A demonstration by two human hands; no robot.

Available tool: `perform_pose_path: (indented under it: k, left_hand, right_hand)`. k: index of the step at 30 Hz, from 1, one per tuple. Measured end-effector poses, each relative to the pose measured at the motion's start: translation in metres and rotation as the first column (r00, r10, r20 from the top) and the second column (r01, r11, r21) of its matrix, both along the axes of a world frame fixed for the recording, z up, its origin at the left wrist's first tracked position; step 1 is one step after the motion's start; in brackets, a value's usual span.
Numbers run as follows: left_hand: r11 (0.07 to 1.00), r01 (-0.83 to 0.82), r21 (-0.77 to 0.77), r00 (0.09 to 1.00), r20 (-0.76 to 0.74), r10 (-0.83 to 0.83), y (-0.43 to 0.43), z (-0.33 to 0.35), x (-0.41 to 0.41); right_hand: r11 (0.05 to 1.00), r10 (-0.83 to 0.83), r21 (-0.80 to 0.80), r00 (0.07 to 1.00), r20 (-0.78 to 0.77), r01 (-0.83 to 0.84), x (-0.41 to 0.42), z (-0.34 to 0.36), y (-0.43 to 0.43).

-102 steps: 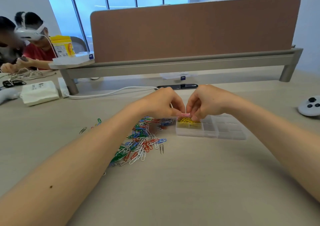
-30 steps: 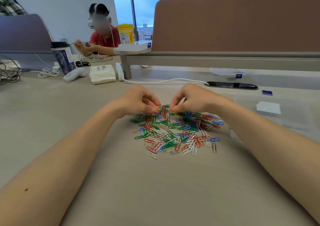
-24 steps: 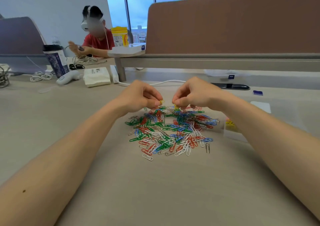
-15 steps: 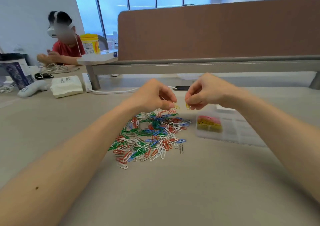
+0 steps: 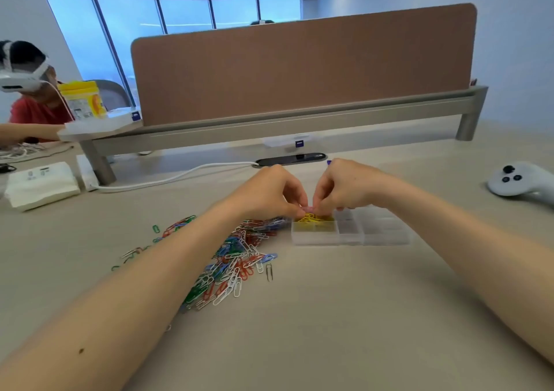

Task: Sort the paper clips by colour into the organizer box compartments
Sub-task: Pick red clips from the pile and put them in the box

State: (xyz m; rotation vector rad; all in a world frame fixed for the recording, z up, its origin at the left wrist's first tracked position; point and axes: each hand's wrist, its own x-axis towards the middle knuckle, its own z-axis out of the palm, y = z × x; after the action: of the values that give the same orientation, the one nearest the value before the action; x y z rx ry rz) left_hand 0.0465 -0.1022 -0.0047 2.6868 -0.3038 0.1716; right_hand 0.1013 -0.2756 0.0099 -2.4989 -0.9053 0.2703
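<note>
Out on the right of the desk (image 5: 329,330), a white controller (image 5: 518,182) sits alone. A brown partition (image 5: 302,70) spans the back, with a white cable (image 5: 168,178) snaking to a black port (image 5: 290,160). Far left: a white packet (image 5: 42,184), a yellow tub (image 5: 82,98) and a person in a headset (image 5: 30,103).

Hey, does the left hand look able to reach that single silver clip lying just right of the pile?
Probably yes. The silver clip lies bare on the table beside the pile, nothing over it. The left hand is at the organizer box, so it would only draw back.
</note>
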Motion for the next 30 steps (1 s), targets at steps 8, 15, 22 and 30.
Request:
perform_pose_path:
  k: [8,15,22,30]
  left_hand:
    - [0.996,-0.088,-0.031,0.996,0.031,0.089,0.021,0.009,-0.017]
    - [0.981,-0.191,0.019,0.982,-0.014,0.191,0.053,0.014,-0.047]
    - [0.961,-0.223,0.165,0.965,-0.101,0.241,0.067,0.003,-0.074]
    - [0.947,-0.188,0.259,0.972,-0.09,0.218,0.063,-0.011,-0.078]
  right_hand:
    - [0.997,-0.001,0.077,1.0,0.006,0.0,0.003,-0.001,-0.002]
    - [0.989,0.04,-0.144,0.97,0.239,-0.006,-0.005,0.009,0.001]
    - [0.955,0.291,-0.127,0.927,0.235,-0.267,-0.05,-0.002,0.057]
    - [0.946,0.309,-0.175,0.921,0.24,-0.272,-0.052,-0.021,0.079]
